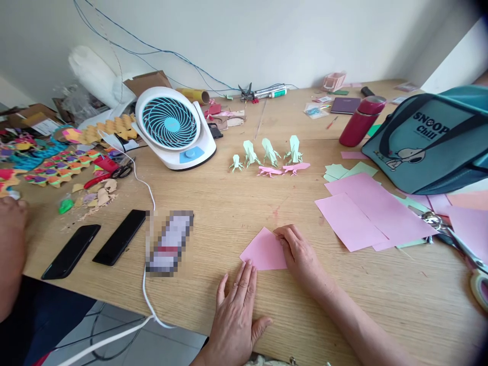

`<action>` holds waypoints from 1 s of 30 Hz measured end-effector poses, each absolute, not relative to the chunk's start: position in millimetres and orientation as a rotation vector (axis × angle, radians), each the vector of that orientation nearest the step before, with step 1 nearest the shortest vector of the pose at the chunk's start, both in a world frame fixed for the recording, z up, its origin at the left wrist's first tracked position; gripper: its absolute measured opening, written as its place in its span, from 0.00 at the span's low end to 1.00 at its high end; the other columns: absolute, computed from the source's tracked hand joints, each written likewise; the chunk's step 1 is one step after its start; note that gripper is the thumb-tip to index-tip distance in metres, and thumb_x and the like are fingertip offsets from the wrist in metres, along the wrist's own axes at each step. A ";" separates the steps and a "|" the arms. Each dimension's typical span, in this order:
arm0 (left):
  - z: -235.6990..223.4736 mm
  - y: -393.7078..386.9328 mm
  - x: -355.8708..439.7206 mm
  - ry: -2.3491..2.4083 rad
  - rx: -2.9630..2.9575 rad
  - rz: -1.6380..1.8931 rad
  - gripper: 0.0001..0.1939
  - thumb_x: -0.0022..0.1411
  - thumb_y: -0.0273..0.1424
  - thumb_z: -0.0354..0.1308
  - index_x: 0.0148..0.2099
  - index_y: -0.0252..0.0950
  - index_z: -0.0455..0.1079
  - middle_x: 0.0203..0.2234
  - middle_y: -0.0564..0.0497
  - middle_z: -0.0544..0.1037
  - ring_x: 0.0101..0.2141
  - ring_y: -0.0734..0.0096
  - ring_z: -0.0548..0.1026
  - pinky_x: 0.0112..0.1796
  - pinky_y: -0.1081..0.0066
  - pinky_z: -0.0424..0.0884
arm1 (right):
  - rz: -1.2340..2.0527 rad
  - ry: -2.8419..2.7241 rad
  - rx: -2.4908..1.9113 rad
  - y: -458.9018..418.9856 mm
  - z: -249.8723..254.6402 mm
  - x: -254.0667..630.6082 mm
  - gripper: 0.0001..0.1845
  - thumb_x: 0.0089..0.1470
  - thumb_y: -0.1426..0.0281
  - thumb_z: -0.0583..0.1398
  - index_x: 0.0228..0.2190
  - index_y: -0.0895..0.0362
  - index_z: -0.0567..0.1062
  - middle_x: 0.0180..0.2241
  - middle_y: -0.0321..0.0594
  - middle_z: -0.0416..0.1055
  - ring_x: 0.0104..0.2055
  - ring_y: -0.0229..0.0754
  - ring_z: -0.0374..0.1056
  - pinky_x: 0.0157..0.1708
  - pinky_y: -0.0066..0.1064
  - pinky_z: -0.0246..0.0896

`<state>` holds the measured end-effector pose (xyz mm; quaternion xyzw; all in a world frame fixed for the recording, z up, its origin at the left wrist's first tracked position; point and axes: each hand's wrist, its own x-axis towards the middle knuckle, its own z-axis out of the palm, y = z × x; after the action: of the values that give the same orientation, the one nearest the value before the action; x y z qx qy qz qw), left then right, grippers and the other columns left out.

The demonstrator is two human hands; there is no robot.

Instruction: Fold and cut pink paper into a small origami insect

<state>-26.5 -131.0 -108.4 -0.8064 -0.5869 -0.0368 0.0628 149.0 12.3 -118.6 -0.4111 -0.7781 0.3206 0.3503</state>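
A pink sheet of paper (263, 251), seemingly folded, lies on the table in front of me. My left hand (237, 307) rests with fingers outstretched, its fingertips touching the sheet's lower left edge and the thumb held apart. On the other side, my right hand (299, 251) has its fingers curled together on the paper's right edge, which they partly hide. Beyond the sheet stand several pale green folded paper insects (270, 151), with pink paper insects (270, 171) in front of them. Larger pink sheets (351, 213) lie to the right of my right hand.
Scissors (463, 249) lie at the right by a teal bag (427, 137) and a red flask (362, 121). A white fan (171, 129) stands behind black phones (120, 238) and a pixelated one (171, 244). A white cable (144, 279) crosses the table. Another person's arm (9, 244) is far left.
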 end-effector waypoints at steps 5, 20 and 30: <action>-112.8 -131.9 -30.0 -1.747 -2.418 -0.186 0.41 0.69 0.46 0.46 0.73 0.27 0.37 0.65 0.37 0.60 0.64 0.55 0.57 0.59 0.59 0.48 | 0.829 -1.988 -1.045 14.0 -121.5 147.4 0.15 0.61 0.81 0.48 0.42 0.54 0.69 0.39 0.44 0.68 0.41 0.45 0.68 0.40 0.35 0.67; -99.5 -117.2 -42.2 -1.790 -2.505 -0.354 0.26 0.69 0.35 0.50 0.66 0.33 0.57 0.59 0.41 0.70 0.56 0.56 0.68 0.52 0.60 0.63 | 0.830 -1.936 -1.042 15.8 -121.6 145.7 0.13 0.62 0.78 0.49 0.42 0.55 0.70 0.40 0.45 0.68 0.41 0.46 0.68 0.42 0.36 0.66; -77.5 -52.7 -11.2 -2.365 -2.210 -0.291 0.30 0.59 0.38 0.65 0.59 0.33 0.63 0.52 0.40 0.71 0.51 0.50 0.69 0.50 0.55 0.67 | 0.852 -1.778 -1.034 16.1 -121.3 151.6 0.11 0.62 0.76 0.49 0.40 0.54 0.68 0.38 0.42 0.70 0.39 0.44 0.70 0.39 0.36 0.67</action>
<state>-11.2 -52.7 -77.5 -0.6791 -0.7265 -0.0895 -0.0541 151.6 16.1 -121.3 -0.4166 -0.7164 0.3432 0.4421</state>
